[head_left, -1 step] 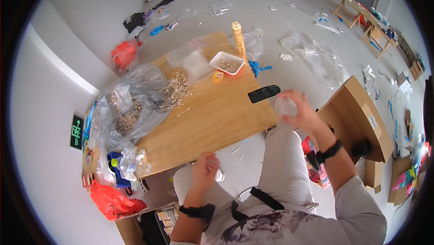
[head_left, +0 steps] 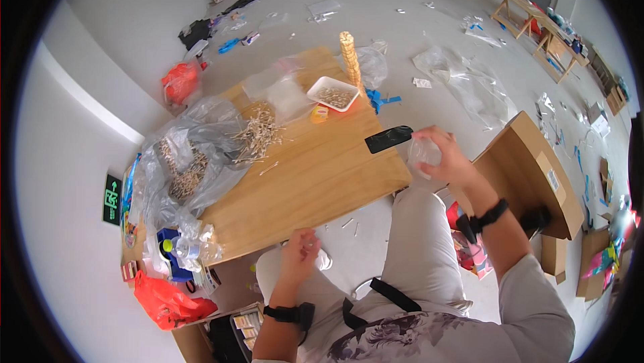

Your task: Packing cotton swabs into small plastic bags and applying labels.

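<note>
My right hand (head_left: 448, 155) is closed around a clear, round plastic container (head_left: 424, 154), held just off the right end of the wooden table (head_left: 322, 168). Beside it, a flat black packet (head_left: 389, 140) lies on the table corner. Over my left thigh, at the table's near edge, is my left hand (head_left: 300, 252). Its fingers look curled but are blurred, so whether anything is in them is unclear. Farther left lie a loose pile of cotton swabs (head_left: 260, 132) and a grey plastic bag (head_left: 228, 172) with more swabs in it.
A white tray (head_left: 320, 84) of swabs stands at the back beside a tall tan stack (head_left: 349, 58). A bottle (head_left: 182, 248) and a red bag (head_left: 168, 304) are at the left. An open cardboard box (head_left: 530, 182) stands right of my arm. Plastic sheeting (head_left: 463, 81) litters the floor.
The clear container has tilted slightly in my right hand. The whole view has shifted a little; my left hand stays near the table edge.
</note>
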A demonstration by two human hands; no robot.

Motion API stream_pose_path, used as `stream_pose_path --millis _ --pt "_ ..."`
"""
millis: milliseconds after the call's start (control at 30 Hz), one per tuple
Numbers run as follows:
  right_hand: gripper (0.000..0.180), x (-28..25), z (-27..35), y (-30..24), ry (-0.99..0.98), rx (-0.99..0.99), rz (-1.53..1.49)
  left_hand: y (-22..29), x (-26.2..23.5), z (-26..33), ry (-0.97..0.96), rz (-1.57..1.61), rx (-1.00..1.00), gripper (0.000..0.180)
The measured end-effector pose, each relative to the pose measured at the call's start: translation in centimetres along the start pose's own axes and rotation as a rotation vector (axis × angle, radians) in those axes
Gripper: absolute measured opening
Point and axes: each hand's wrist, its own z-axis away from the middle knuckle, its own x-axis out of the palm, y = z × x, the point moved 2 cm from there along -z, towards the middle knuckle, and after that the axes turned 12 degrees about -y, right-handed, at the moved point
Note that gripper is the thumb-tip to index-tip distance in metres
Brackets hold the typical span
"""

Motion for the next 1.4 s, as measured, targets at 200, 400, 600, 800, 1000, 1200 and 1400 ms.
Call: stream_pose_path --millis 200,400,600,800,1000,1200,1400 --pt "0.056 -0.2 -4.1 11.4 -0.086 0.158 0.194 -4.6 -0.8 -0.4 0.039 0.537 -0.17 0.018" --pt "0.055 1.1 -5.9 18.1 -0.242 0.246 0.331 -4.2 -1.3 -1.3 0.028 0.529 -0.19 0.021" --pt "0.054 2.8 -7.5 19.4 -0.339 0.185 0.307 -4.4 -1.2 -2.0 -0.002 0.599 -0.233 0.016" --pt "0.053 2.7 -8.1 19.0 -0.362 0.151 0.181 -3.9 -1.1 -2.2 0.011 0.604 -0.262 0.016" --pt "0.054 2.3 -9.3 17.8 -0.429 0.136 0.159 -4.0 -1.0 -2.2 -0.009 0.578 -0.265 0.02" --pt "0.053 3.5 -11.0 16.5 -0.473 0.013 0.191 -4.0 -0.9 -2.4 -0.045 0.572 -0.292 0.018" --pt "0.057 5.3 -12.0 16.6 -0.509 -0.038 0.165 -3.9 -0.6 -2.6 -0.053 0.58 -0.285 0.017"
